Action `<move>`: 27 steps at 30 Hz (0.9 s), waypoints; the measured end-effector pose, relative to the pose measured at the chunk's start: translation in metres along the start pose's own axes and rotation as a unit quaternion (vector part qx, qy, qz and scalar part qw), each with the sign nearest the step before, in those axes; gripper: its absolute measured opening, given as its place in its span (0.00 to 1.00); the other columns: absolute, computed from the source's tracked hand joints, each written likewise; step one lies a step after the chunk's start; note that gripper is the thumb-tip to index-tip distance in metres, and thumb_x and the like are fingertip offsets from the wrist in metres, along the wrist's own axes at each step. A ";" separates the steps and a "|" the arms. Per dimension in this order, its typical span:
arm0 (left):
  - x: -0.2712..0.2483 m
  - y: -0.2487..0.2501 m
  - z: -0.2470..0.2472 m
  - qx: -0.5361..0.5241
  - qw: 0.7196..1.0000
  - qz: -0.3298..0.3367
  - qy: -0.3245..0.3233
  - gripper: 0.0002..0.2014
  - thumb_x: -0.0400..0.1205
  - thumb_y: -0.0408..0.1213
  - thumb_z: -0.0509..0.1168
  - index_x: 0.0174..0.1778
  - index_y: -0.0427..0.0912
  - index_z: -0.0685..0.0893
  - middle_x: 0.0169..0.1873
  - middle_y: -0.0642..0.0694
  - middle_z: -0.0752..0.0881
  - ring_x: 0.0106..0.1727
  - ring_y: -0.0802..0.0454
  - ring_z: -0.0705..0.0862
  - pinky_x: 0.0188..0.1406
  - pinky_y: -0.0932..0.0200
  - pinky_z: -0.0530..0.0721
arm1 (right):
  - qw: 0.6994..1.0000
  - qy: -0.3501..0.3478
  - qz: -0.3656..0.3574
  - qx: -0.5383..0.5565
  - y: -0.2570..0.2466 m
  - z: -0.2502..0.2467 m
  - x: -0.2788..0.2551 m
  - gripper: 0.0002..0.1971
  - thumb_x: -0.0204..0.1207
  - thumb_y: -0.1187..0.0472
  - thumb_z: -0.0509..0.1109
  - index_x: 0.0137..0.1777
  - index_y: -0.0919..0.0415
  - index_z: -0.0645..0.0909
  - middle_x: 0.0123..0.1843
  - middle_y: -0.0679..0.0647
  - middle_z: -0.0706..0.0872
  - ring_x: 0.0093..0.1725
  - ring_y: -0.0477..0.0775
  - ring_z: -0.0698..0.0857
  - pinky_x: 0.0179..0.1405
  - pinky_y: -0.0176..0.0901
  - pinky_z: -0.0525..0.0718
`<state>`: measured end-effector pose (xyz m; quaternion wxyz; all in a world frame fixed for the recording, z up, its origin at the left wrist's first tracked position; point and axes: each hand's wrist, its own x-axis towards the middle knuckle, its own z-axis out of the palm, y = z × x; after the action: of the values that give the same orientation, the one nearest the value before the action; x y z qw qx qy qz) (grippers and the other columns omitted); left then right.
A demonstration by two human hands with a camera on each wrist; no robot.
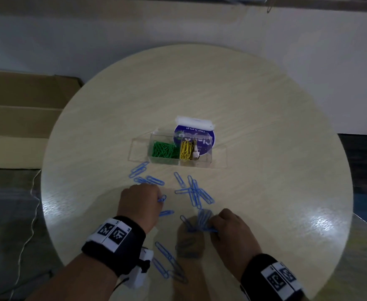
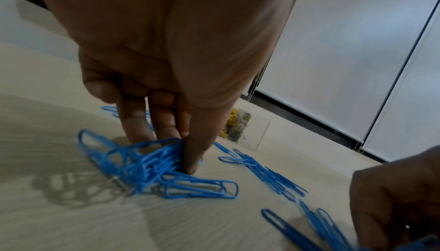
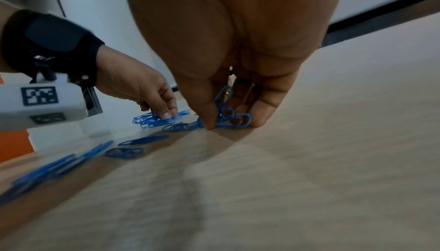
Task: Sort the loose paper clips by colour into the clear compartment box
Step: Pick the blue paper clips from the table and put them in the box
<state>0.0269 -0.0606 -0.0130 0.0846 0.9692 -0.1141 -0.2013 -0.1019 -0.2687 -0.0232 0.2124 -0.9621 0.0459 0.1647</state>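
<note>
Two compartments of the clear plastic box (image 1: 169, 148) hold green clips (image 1: 162, 150) and yellow clips (image 1: 185, 150). Thin blue wire clips (image 1: 194, 191) lie scattered on the round pale table (image 1: 265, 127). Left hand (image 1: 140, 205) and right hand (image 1: 230, 231) each pinch a blue bunch.

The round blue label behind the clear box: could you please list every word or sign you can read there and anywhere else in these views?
"Clean as you go": on the round blue label, printed upside down in the head view.
Large white lettering lower on that label: blurred behind the clear compartment box, unreadable.
Black-and-white square code markers, no words: on both wristbands and on the white wrist camera block.
</note>
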 end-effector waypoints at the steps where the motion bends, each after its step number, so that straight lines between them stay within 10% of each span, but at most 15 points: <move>1: -0.001 0.001 0.000 0.001 1.000 0.006 -0.001 0.06 0.78 0.47 0.67 0.44 0.51 0.86 0.47 0.50 0.88 0.52 0.46 0.86 0.51 0.51 0.82 | 1.000 -0.006 -0.005 -0.001 0.000 -0.001 0.000 0.07 0.63 0.60 0.68 0.42 0.51 0.82 0.41 0.51 0.80 0.42 0.60 0.83 0.40 0.48 0.82; 8: -0.010 0.002 0.006 -0.170 0.985 0.006 0.029 0.10 0.77 0.37 0.72 0.53 0.47 0.83 0.50 0.45 0.83 0.52 0.44 0.84 0.51 0.51 0.80 | 0.992 0.077 -0.004 0.103 -0.001 -0.039 0.011 0.06 0.68 0.56 0.70 0.43 0.48 0.86 0.37 0.48 0.86 0.38 0.49 0.85 0.39 0.43 0.80; 13: -0.019 -0.003 0.007 -0.088 0.994 -0.015 0.067 0.26 0.70 0.52 0.75 0.61 0.48 0.78 0.55 0.44 0.78 0.52 0.38 0.81 0.48 0.45 0.83 | 0.954 0.176 0.040 0.237 -0.012 -0.090 0.052 0.03 0.69 0.61 0.78 0.41 0.52 0.88 0.30 0.41 0.87 0.30 0.33 0.82 0.32 0.23 0.74; 20: -0.022 -0.001 0.012 -0.193 0.976 0.014 0.102 0.27 0.70 0.42 0.77 0.61 0.51 0.74 0.57 0.49 0.72 0.50 0.42 0.82 0.44 0.51 0.81 | 0.944 0.229 0.082 0.222 -0.021 -0.105 0.119 0.03 0.66 0.60 0.75 0.40 0.52 0.85 0.34 0.49 0.89 0.37 0.49 0.86 0.36 0.36 0.75; 27: -0.023 -0.002 0.007 -0.046 0.993 -0.103 0.042 0.28 0.71 0.68 0.65 0.52 0.47 0.77 0.50 0.45 0.77 0.51 0.42 0.81 0.44 0.47 0.83 | 0.947 0.233 0.088 0.203 -0.018 -0.101 0.112 0.06 0.71 0.51 0.74 0.46 0.50 0.88 0.39 0.49 0.90 0.38 0.47 0.88 0.42 0.37 0.78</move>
<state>0.0039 -0.0540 -0.0115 0.1125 0.9784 -0.0008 -0.1735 0.0366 -0.2974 0.0325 0.3714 -0.9022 0.2111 -0.0587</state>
